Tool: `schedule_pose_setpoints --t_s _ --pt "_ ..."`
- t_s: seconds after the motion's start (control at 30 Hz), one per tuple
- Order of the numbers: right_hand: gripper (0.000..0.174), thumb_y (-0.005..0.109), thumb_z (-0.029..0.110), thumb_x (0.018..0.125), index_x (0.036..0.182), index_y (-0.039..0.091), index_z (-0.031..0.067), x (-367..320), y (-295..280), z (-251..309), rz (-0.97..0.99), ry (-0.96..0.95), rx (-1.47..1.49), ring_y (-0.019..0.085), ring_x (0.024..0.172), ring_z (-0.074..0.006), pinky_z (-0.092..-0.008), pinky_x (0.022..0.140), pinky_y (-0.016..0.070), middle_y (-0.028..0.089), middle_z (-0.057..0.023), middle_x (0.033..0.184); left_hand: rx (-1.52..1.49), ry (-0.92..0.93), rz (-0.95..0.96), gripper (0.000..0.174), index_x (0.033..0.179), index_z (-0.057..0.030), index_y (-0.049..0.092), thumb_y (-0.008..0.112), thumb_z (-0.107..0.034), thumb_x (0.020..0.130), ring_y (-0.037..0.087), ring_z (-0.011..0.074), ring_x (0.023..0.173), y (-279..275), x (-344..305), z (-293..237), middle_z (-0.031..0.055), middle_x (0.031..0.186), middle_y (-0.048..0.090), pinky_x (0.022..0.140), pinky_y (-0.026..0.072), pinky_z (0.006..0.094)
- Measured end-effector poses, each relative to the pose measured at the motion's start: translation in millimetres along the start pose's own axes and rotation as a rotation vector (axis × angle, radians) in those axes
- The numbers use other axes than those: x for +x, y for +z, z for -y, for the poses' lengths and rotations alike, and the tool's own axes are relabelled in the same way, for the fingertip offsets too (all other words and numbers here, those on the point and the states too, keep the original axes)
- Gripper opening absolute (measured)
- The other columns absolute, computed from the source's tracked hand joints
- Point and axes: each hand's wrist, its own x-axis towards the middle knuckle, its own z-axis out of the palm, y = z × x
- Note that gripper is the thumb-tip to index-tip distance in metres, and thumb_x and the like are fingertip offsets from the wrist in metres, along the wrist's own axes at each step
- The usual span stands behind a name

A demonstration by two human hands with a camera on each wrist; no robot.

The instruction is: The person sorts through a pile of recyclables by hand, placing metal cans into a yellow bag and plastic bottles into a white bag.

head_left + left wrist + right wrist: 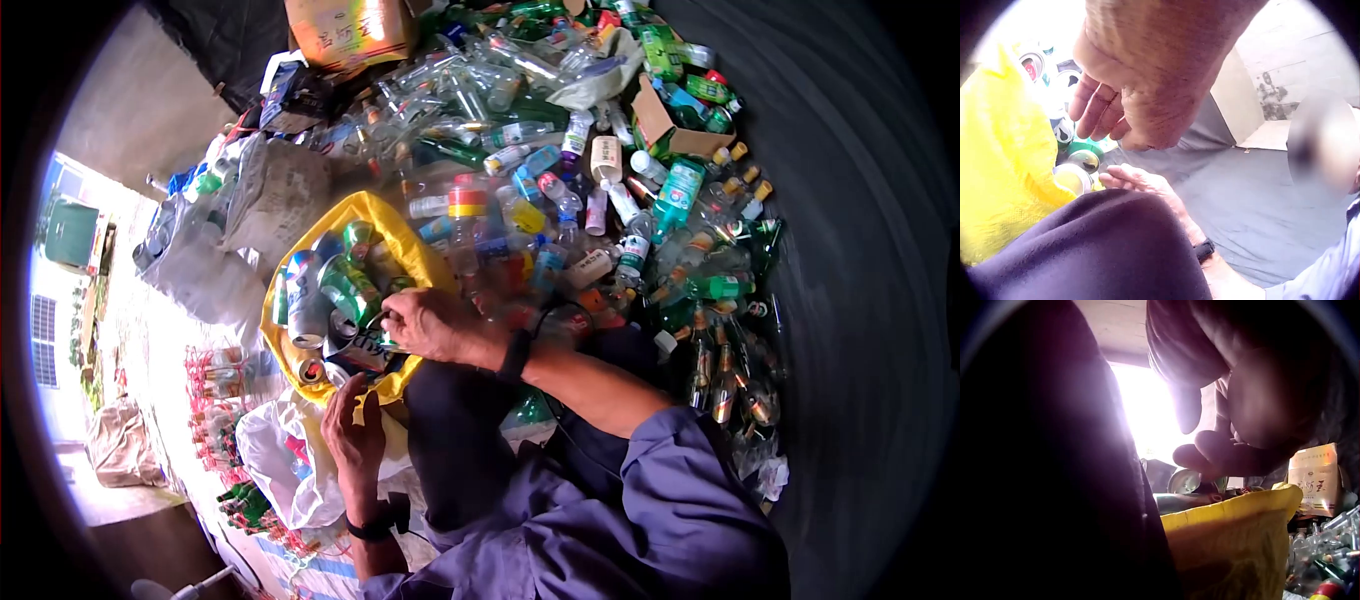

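Observation:
A yellow woven sack (425, 250) stands with its mouth spread, filled with drink cans (308, 312) and a green plastic bottle (350, 285). My right hand (432, 325) is over the sack's near right side, fingers bent beside a dark can (362, 350). In the right wrist view, a gap shows between its thumb and fingers (1210, 453), with a can (1184, 481) behind them. My left hand (355, 435) is at the sack's near edge, by a can (312, 372). The left wrist view shows its fingers (1088, 103) loosely extended, holding nothing.
A large heap of glass and plastic bottles (470, 95) spreads beyond and right of the sack. Cartons (350, 35) stand at the back. A white bag (285, 455) and bundled bottles (215, 375) lie on the left. My dark-clothed knee (450, 415) is beside the sack.

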Motion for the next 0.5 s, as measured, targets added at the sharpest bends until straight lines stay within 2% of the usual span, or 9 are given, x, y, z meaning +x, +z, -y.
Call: schedule_pose_setpoints --t_s 0.07,0.13,0.2,0.3,0.4,0.47,0.5 --pt "0.021 0.065 0.021 0.091 0.089 0.063 0.0003 -2 3 -1 -0.025 -0.027 -0.021 0.066 0.085 -0.0414 -0.0483 0.075 0.0522 0.066 -0.0211 0.086 0.017 -0.103 0.034 0.029 0.114 -0.0023 0.070 0.070 0.000 0.085 0.071 0.0309 0.095 0 -4 -7 0.0153 0.104 0.074 0.088 0.0540 0.0394" --pt "0.022 0.065 0.022 0.090 0.089 0.063 0.0001 -4 1 -3 0.006 -0.027 -0.034 0.067 0.085 -0.0414 -0.0482 0.075 0.0526 0.067 -0.0211 0.087 0.032 -0.074 0.021 0.027 0.112 -0.0020 0.071 0.069 -0.001 0.086 0.072 0.0301 0.092 3 -9 -7 0.0152 0.101 0.074 0.086 0.0547 0.0387" --pt "0.022 0.066 0.022 0.089 0.089 0.064 0.0000 -7 0 -4 0.033 -0.025 -0.045 0.067 0.085 -0.0414 -0.0481 0.075 0.0531 0.067 -0.0211 0.087 0.025 -0.138 0.061 0.023 0.110 -0.0010 0.072 0.070 -0.002 0.087 0.073 0.0305 0.091 3 -11 -11 0.0158 0.101 0.075 0.084 0.0556 0.0386" --pt "0.023 0.066 0.023 0.088 0.085 0.065 0.0000 -12 0 -6 0.047 -0.059 -0.085 0.069 0.082 -0.0393 -0.0475 0.075 0.0546 0.068 -0.0221 0.085 0.085 -0.074 0.040 0.020 0.107 -0.0001 0.072 0.070 -0.004 0.088 0.074 0.0311 0.092 10 -17 0 0.0162 0.102 0.075 0.083 0.0563 0.0386" --pt "0.024 0.064 0.024 0.088 0.084 0.065 -0.0001 -15 4 -11 0.059 -0.082 -0.140 0.069 0.080 -0.0388 -0.0478 0.073 0.0550 0.069 -0.0220 0.082 0.098 -0.060 0.056 0.020 0.107 -0.0004 0.072 0.070 -0.005 0.088 0.074 0.0310 0.093 21 -16 -4 0.0160 0.103 0.075 0.084 0.0565 0.0385" --pt "0.025 0.064 0.024 0.087 0.082 0.064 -0.0007 -15 9 -15 0.055 -0.094 -0.180 0.070 0.076 -0.0386 -0.0479 0.071 0.0552 0.068 -0.0216 0.078 0.100 -0.118 0.057 0.020 0.108 -0.0005 0.072 0.070 -0.006 0.089 0.074 0.0309 0.092 26 -20 4 0.0162 0.102 0.075 0.082 0.0567 0.0385" --pt "0.025 0.063 0.024 0.087 0.081 0.064 -0.0010 -16 8 -15 0.055 -0.113 -0.187 0.069 0.074 -0.0386 -0.0479 0.069 0.0552 0.068 -0.0216 0.076 0.101 -0.078 0.051 0.020 0.109 -0.0007 0.072 0.069 -0.007 0.090 0.073 0.0306 0.090 28 -21 6 0.0159 0.101 0.075 0.079 0.0570 0.0385"
